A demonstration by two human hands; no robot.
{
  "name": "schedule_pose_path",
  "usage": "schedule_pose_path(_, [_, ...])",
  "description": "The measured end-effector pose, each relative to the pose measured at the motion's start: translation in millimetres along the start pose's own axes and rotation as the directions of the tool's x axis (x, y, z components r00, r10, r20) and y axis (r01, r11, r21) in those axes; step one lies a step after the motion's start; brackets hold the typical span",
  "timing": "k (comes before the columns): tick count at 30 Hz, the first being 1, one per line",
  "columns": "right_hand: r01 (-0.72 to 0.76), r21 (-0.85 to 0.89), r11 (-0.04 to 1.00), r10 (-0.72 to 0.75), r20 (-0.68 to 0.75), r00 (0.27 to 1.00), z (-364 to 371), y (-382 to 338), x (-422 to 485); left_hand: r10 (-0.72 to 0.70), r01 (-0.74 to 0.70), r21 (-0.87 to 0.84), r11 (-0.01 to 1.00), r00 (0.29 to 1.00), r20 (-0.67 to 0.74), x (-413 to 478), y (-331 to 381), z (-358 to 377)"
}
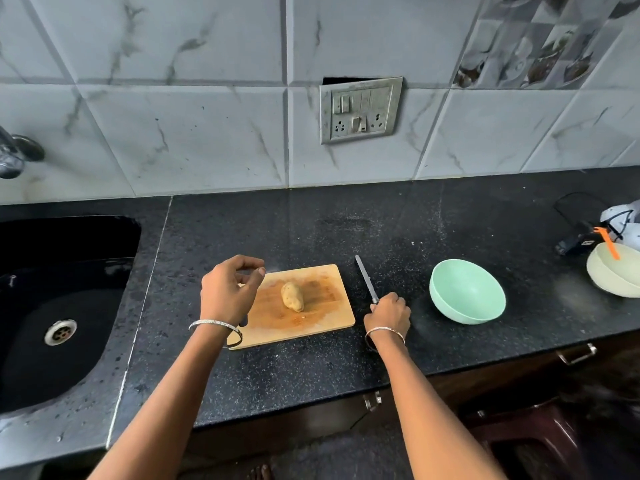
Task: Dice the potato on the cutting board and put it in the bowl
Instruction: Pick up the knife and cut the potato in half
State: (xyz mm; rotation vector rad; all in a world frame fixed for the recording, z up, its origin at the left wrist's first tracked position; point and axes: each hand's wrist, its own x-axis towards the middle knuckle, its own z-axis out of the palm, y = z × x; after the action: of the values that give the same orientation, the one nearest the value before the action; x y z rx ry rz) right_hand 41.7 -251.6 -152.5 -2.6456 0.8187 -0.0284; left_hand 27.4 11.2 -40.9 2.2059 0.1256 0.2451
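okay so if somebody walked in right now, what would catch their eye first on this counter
Probably the whole potato lying uncut in the middle of the wooden cutting board, with the left hand hovering over the board's left end. Just right of the board, the right hand grips a knife, and beyond it sits an empty mint-green bowl.

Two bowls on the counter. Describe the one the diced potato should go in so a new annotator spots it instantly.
Start at the wooden cutting board with the whole potato on the black counter. Go right, past the knife under the right hand, to the mint-green bowl, empty. The other bowl, at the far right edge, is cream with an orange piece sticking out.
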Motion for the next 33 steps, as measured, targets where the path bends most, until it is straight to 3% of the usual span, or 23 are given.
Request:
schedule_pose_path(3, [0.049, 0.212, 0.976, -0.028, -0.1, 0.995, -3.0, -6.0, -2.1, -0.006, 0.006, 0.004, 1.0, 1.0, 0.019, 7.7, -6.5, 6.2])
schedule_pose_path(7, [0.247, 0.49, 0.836, -0.113, -0.287, 0.951, -22.6, -19.1, -17.8, 0.001, 0.0, -0.015, 1.0, 0.998, 0.059, 12.7, -13.9, 13.0])
schedule_pose_path(11, [0.28, 0.589, 0.758, -0.188, -0.214, 0.958, -29.8, -30.3, -45.4, -0.029, 0.026, 0.023, 0.999, 0.992, 0.126, 16.4, -28.0, 28.8])
schedule_pose_path(15, [0.296, 0.492, 0.819, -0.307, -0.059, 0.95, -20.7, -34.8, -74.3, -0.073, 0.061, 0.063, 0.996, 0.974, 0.214, 15.8, -41.1, 49.3])
schedule_pose_path(22, [0.33, 0.315, 0.89, -0.386, 0.135, 0.912, 9.4, -45.3, -101.3, -0.068, 0.066, 0.018, 0.998, 0.965, 0.254, 17.2, -60.8, 73.2])
schedule_pose_path(33, [0.355, 0.069, 0.932, -0.361, 0.187, 0.913, 19.4, -68.8, -107.2, -0.062, 0.076, -0.048, 0.996, 0.968, 0.245, 15.7, -75.5, 91.4])
